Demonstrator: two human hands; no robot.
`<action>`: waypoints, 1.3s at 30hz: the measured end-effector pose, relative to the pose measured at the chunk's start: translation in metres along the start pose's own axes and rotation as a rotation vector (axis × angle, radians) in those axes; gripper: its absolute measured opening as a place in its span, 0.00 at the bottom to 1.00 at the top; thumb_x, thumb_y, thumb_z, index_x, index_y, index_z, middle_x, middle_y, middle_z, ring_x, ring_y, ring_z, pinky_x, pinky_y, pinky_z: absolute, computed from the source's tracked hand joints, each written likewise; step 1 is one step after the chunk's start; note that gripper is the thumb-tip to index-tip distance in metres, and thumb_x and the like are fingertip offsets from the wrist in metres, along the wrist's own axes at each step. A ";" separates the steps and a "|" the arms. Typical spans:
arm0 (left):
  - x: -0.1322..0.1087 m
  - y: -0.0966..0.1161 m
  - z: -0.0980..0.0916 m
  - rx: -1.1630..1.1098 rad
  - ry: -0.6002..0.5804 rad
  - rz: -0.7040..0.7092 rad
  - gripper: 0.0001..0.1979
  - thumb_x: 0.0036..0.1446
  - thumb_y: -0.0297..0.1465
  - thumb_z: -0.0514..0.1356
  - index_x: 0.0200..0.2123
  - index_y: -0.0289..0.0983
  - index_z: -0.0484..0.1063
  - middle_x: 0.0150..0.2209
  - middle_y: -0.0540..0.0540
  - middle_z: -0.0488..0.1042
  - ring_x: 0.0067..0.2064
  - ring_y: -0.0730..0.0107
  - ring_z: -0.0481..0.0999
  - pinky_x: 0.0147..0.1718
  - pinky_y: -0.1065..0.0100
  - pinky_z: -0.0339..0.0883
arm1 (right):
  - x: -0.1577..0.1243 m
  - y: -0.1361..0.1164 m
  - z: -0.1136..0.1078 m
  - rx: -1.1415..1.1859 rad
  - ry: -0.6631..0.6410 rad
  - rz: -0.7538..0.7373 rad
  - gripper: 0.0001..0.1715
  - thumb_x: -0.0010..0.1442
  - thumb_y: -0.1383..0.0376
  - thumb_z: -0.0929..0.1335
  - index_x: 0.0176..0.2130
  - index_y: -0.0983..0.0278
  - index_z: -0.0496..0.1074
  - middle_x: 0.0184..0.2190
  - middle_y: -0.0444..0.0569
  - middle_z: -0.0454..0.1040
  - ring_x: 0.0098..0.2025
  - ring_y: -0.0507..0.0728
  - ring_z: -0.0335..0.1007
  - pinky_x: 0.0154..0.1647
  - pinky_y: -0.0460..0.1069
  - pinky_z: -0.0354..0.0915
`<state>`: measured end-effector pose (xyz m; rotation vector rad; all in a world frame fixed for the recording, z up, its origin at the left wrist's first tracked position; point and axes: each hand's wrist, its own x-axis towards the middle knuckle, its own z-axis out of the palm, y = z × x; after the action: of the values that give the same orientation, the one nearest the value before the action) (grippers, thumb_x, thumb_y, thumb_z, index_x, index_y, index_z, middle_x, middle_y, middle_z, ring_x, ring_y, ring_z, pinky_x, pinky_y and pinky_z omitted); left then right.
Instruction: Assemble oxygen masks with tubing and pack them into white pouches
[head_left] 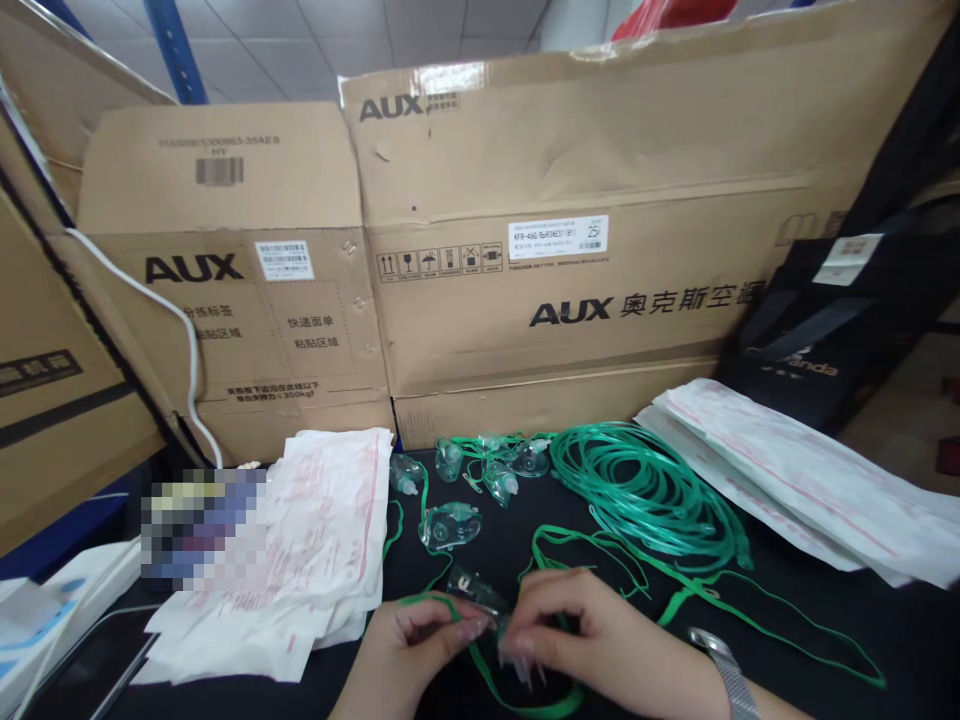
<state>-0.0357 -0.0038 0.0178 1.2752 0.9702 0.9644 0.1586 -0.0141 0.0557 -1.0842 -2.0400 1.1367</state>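
A clear plastic oxygen mask [472, 586] is between my two hands at the front of the black table. My left hand [420, 640] is closed on the mask's near edge, fingers and thumb pinched, with a green elastic strap [439, 600] running over them. My right hand [581, 625] is closed too, its fingertips gripping clear plastic of the same mask at the nozzle side. Part of the mask is hidden by my fingers. A loop of strap hangs below my hands. Just beyond lies another clear mask [452, 525] on the table.
Several more small masks [501, 480] with green straps lie farther back. A coil of green tubing [645, 490] sits to their right. White paper-and-plastic pouches [300, 550] are stacked at left, more pouches [810, 470] at right. Cardboard panels [570, 300] wall off the back.
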 end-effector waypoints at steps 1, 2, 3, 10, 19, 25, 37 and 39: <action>-0.001 0.001 0.001 0.051 0.006 0.029 0.05 0.42 0.34 0.66 0.24 0.40 0.80 0.30 0.43 0.80 0.37 0.56 0.76 0.39 0.62 0.66 | 0.000 0.001 0.000 -0.020 0.103 -0.035 0.14 0.55 0.57 0.67 0.31 0.65 0.76 0.26 0.46 0.69 0.30 0.51 0.65 0.32 0.46 0.62; -0.002 0.003 0.002 0.100 0.007 0.063 0.03 0.43 0.33 0.65 0.23 0.41 0.80 0.30 0.43 0.80 0.36 0.56 0.76 0.38 0.63 0.66 | 0.000 0.001 0.001 -0.035 0.170 -0.078 0.12 0.54 0.58 0.67 0.34 0.64 0.76 0.28 0.47 0.68 0.32 0.52 0.65 0.34 0.47 0.62; -0.004 0.004 0.003 0.143 -0.002 0.094 0.03 0.44 0.32 0.65 0.23 0.42 0.80 0.29 0.43 0.80 0.35 0.56 0.76 0.37 0.63 0.67 | -0.001 0.000 0.002 -0.042 0.189 -0.120 0.13 0.54 0.59 0.68 0.38 0.62 0.75 0.29 0.46 0.66 0.33 0.52 0.65 0.35 0.47 0.62; -0.014 0.005 0.011 0.291 -0.178 0.219 0.06 0.47 0.30 0.62 0.28 0.43 0.81 0.31 0.40 0.79 0.34 0.56 0.76 0.33 0.65 0.67 | -0.011 -0.011 0.017 -0.070 0.032 -0.164 0.28 0.51 0.62 0.71 0.52 0.54 0.66 0.29 0.44 0.63 0.33 0.51 0.62 0.33 0.46 0.61; -0.010 0.003 0.005 0.375 -0.211 0.230 0.12 0.48 0.22 0.58 0.30 0.41 0.80 0.32 0.41 0.77 0.35 0.60 0.76 0.34 0.68 0.67 | -0.012 -0.011 0.019 -0.027 0.046 -0.211 0.04 0.54 0.65 0.68 0.31 0.60 0.75 0.29 0.45 0.64 0.33 0.50 0.63 0.33 0.45 0.61; -0.010 -0.012 0.007 0.046 -0.078 0.186 0.12 0.47 0.24 0.61 0.36 0.42 0.74 0.32 0.48 0.78 0.35 0.67 0.76 0.35 0.70 0.68 | -0.002 -0.009 0.009 0.529 0.278 -0.087 0.12 0.56 0.59 0.66 0.26 0.64 0.65 0.18 0.38 0.62 0.14 0.44 0.56 0.13 0.41 0.52; -0.010 0.005 0.007 -0.252 0.091 0.123 0.30 0.42 0.25 0.66 0.49 0.39 0.59 0.30 0.47 0.80 0.37 0.67 0.77 0.40 0.68 0.66 | 0.012 0.017 0.002 0.921 0.304 0.332 0.14 0.50 0.58 0.70 0.31 0.67 0.68 0.12 0.34 0.55 0.11 0.42 0.43 0.12 0.41 0.41; -0.007 0.005 0.006 -0.286 0.141 0.118 0.29 0.40 0.24 0.67 0.46 0.39 0.61 0.29 0.47 0.80 0.35 0.68 0.78 0.38 0.68 0.68 | 0.013 0.019 -0.005 0.925 0.422 0.318 0.14 0.48 0.59 0.71 0.29 0.66 0.67 0.12 0.33 0.54 0.12 0.41 0.39 0.12 0.41 0.39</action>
<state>-0.0326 -0.0117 0.0235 1.0426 0.8353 1.2503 0.1627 0.0054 0.0422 -1.0257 -0.8454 1.5945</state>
